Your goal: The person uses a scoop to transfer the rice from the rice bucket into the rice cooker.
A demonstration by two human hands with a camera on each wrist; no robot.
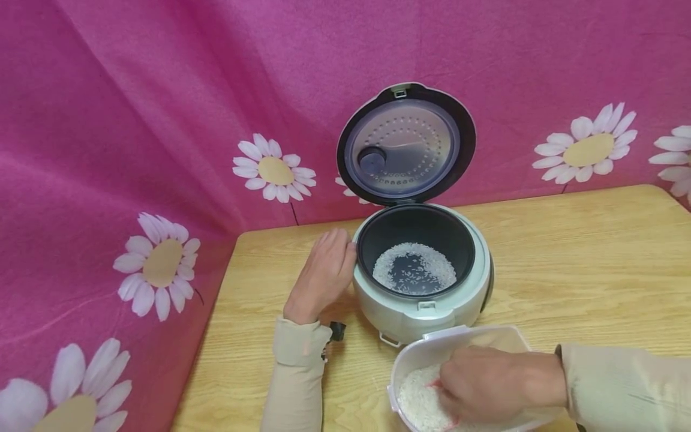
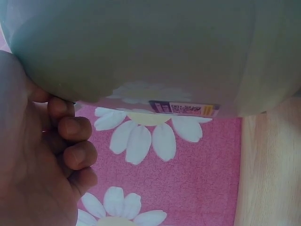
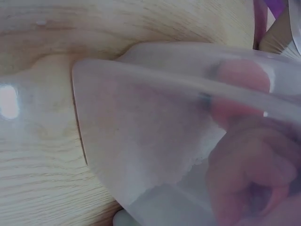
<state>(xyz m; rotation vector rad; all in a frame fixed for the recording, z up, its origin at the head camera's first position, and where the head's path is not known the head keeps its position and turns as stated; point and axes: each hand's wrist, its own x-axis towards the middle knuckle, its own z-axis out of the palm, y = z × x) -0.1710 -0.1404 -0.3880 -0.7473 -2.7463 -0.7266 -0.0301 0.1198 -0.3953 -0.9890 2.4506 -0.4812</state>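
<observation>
A pale green rice cooker [image 1: 402, 318] stands on the table with its lid [image 1: 406, 150] raised. White rice [image 1: 436, 267] lies in a ring on the bottom of its dark inner pot [image 1: 372, 240]. My left hand [image 1: 324, 273] holds the cooker's left side near the rim, its fingers [image 2: 77, 129] curled at the edge. In front of the cooker is a translucent plastic container [image 1: 504, 339] with rice [image 1: 418, 399] in it. My right hand [image 1: 486, 384] reaches inside and grips a pink scoop [image 3: 242, 77], mostly hidden behind the hand in the head view.
The wooden table [image 1: 583, 252] extends to both sides of the cooker. A pink cloth [image 1: 178, 90] with white daisies hangs behind and on the left. A small black piece [image 1: 338, 330] is at the left sleeve cuff.
</observation>
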